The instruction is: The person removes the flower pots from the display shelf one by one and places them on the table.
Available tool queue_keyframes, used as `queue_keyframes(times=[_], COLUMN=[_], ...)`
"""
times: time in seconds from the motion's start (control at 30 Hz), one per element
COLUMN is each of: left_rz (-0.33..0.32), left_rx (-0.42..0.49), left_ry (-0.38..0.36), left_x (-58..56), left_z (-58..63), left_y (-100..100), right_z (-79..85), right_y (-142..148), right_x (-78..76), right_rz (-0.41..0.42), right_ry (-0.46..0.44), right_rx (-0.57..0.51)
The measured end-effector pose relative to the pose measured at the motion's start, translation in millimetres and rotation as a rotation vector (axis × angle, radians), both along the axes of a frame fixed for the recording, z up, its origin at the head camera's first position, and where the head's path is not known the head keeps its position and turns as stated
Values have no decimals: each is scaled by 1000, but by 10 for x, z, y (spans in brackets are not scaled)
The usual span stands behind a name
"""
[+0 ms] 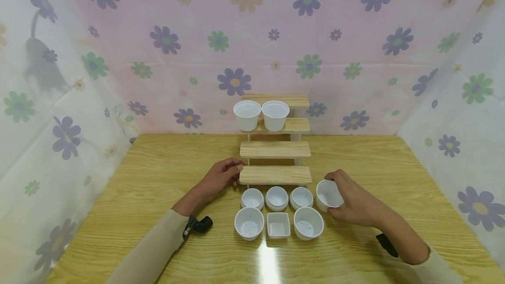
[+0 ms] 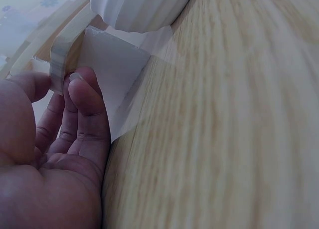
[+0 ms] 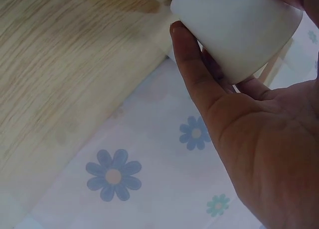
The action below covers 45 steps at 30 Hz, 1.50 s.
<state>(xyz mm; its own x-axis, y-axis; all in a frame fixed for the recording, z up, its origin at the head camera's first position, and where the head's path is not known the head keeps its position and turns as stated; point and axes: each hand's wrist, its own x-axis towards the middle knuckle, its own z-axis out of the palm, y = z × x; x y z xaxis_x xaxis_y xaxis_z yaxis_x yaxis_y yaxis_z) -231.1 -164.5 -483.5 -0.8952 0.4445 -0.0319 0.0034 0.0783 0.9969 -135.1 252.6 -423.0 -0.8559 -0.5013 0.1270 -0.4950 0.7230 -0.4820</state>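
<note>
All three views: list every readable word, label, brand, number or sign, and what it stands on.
No readable text in any view.
Front-left round pot, front-right round pot: faint marks inside, too unclear to read.
Flowered backdrop: no lettering visible.
Pot in the right hand: none visible.

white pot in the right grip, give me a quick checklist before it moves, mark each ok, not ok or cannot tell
1. Right grip on the white pot: ok, thumb and fingers curl around it.
2. Pot's opening upward: ok, its inside shows in the head view.
3. Left grip: ok, holding the left end of the lowest wooden step.
4. Two upper pots upright: ok, side by side.
5. Clearance on its left: not ok, a round white bowl sits very close.
6. Pot off the tabletop: cannot tell.
</note>
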Motion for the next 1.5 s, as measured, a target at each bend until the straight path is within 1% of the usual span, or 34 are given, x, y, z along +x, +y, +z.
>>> queue_keyframes(times=[0.23,0.37,0.6,0.67,0.97,1.33,1.5], left_rz=[-7,-4,2,1,-6,1,1], left_rx=[-1,-7,-13,-13,-13,-10,-5], left_ry=[9,9,8,7,5,-2,-5], left_x=[3,13,5,-2,-3,-4,-7], left_z=[-9,1,-11,-15,-3,12,0], left_y=[-1,4,7,2,-3,-9,0], right_z=[-18,-13,26,48,114,158,186], right_y=[-3,7,28,25,6,-11,-37], right_x=[-9,-7,-10,-15,-51,-115,-139], right_rz=[-17,-5,46,50,-30,-48,-37], right_ry=[-26,-20,54,76,136,216,223], right_rx=[36,57,67,62,34,23,5])
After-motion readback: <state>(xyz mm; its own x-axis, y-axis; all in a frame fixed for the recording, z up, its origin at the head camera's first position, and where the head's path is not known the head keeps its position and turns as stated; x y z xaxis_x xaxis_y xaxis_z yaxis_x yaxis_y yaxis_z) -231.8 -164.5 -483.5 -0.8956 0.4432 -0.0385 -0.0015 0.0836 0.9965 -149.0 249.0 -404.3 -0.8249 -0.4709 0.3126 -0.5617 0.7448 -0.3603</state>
